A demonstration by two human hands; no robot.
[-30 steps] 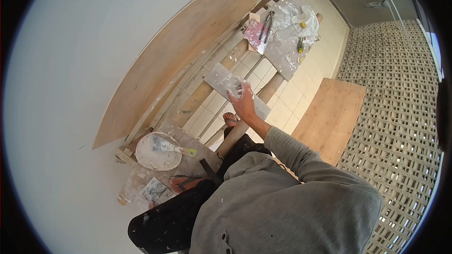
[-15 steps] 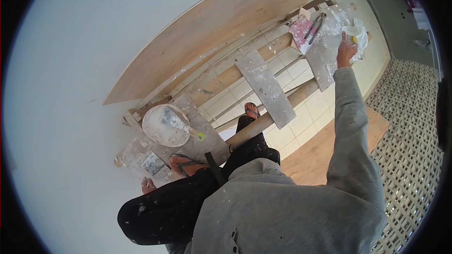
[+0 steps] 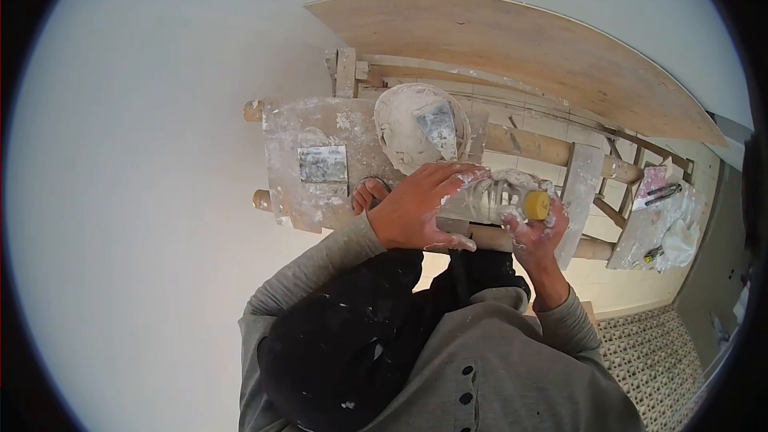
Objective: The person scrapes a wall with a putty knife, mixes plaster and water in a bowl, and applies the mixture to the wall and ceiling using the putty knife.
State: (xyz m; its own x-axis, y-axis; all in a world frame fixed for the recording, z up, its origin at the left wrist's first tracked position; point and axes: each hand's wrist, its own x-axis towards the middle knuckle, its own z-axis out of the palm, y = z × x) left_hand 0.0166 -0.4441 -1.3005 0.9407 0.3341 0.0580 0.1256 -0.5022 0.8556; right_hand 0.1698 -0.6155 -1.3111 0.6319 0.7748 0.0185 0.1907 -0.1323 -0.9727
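Grips one plaster-smeared bottle [image 3: 490,194] with the left hand [image 3: 416,212], wrapped round its body; clasps the end bearing one yellow cap [image 3: 538,206] with the right hand [image 3: 534,236]. Holds it level, just before one spattered board [image 3: 352,124] carrying one plaster bowl [image 3: 394,124] and one square metal scraper [image 3: 322,164].
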